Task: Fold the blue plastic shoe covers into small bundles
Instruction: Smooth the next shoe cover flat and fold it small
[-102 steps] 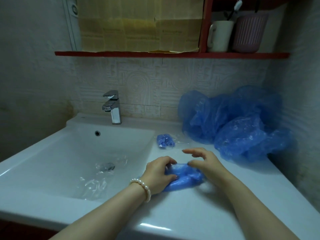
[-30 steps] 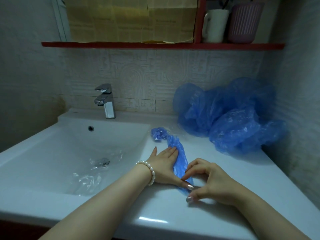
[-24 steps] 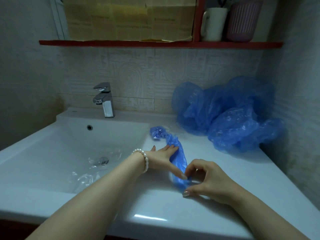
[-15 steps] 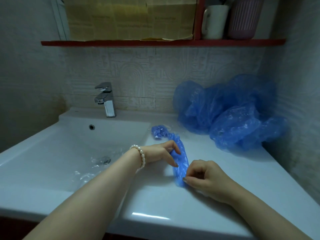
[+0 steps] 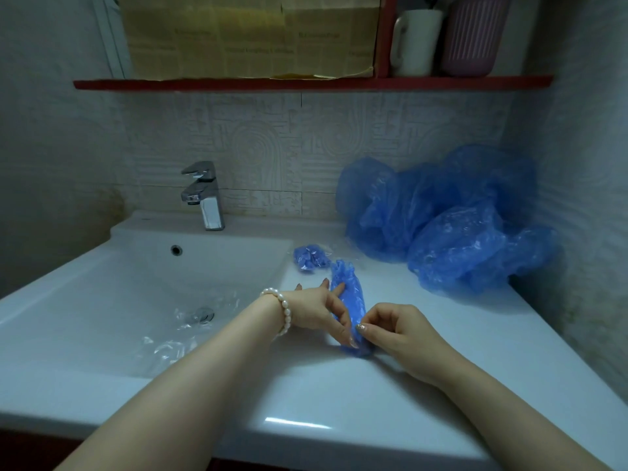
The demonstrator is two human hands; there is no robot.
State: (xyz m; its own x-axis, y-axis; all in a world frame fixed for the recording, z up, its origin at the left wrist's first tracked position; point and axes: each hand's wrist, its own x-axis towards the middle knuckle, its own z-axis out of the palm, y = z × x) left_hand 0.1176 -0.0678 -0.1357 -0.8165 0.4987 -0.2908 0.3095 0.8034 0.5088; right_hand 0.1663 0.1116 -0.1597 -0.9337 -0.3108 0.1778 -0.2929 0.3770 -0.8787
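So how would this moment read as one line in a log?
step: rolling shoe cover | left hand: presses strip flat | right hand: pinches near end | done: one bundle

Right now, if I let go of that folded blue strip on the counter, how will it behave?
The folded strip looks thin, crinkly film, so probably floppy and very light. Its creases may spring open once the left hand and right hand release. On the glossy counter it likely slides easily.

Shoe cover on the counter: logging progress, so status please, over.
Left hand flat, pressing the shoe cover. Right hand pinching its near end. Cover lies as a narrow strip. One finished bundle behind it; nothing in the way.
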